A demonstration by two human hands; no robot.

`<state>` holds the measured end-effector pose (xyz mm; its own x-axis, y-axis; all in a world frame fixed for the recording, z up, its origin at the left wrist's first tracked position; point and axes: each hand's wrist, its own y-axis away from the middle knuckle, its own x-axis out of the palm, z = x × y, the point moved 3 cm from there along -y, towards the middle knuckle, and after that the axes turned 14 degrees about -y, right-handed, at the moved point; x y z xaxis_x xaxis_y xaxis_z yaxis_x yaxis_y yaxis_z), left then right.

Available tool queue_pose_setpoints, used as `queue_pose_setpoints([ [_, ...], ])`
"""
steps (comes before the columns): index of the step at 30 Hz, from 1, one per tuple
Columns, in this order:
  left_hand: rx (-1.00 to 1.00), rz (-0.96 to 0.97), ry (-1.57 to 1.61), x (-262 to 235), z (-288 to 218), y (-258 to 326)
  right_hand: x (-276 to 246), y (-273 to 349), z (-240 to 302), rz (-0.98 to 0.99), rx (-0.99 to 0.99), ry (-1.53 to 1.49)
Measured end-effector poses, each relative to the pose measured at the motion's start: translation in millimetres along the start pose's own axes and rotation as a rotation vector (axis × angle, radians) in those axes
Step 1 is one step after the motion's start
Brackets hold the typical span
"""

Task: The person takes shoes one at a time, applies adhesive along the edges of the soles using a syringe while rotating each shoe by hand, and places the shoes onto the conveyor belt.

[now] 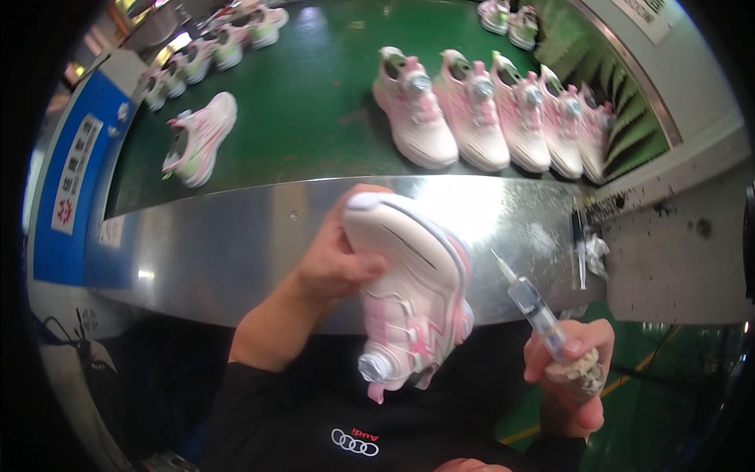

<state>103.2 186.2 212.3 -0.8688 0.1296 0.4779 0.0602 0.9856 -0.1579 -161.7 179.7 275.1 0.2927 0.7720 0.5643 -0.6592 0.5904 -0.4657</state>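
My left hand (338, 256) is closed around the toe end of a pink and white sneaker (405, 287), held tilted over the near edge of the metal ledge. The sneaker's toe points up and away, and its round silvery dial hangs toward me. To the right, my right hand (570, 366) grips a clear syringe (536, 311) with its thin tip pointing up and left toward the sneaker, apart from it. A crumpled whitish wad (578, 371) sits at the syringe's rear end, in the same hand.
A row of several pink sneakers (421, 118) stands at the right of the green belt (314, 102). One sneaker (203, 141) lies at left, with more behind it. A dark, slim tool (580, 244) and crumpled white paper (597, 256) lie on the metal ledge (228, 236) at right.
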Motion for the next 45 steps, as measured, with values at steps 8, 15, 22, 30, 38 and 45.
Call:
queue_pose_setpoints([
  [8, 0.082, 0.153, -0.084, -2.1, 4.1, 11.0, 27.1, -34.5, -10.7, -0.059, 0.037, -0.013],
  [15, 0.094, 0.19, -0.13, 5.3, -6.4, 12.6, 34.3, -47.9, -18.6, 0.0, 0.048, 0.063],
  [22, 0.098, 0.214, -0.163, 8.3, -10.4, 15.3, 38.7, -51.2, -20.9, 0.019, 0.096, 0.054],
  [30, 0.085, 0.192, -0.142, 9.2, -10.8, 17.6, 43.5, -53.5, -24.3, -0.03, 0.137, 0.107],
  [38, 0.063, 0.142, -0.129, 5.7, -11.8, 16.0, 36.0, -38.3, -18.2, -0.08, 0.156, 0.018],
  [45, 0.073, 0.1, -0.126, -5.0, -3.1, 12.2, 25.1, -20.5, -19.9, -0.197, 0.157, -0.12],
])
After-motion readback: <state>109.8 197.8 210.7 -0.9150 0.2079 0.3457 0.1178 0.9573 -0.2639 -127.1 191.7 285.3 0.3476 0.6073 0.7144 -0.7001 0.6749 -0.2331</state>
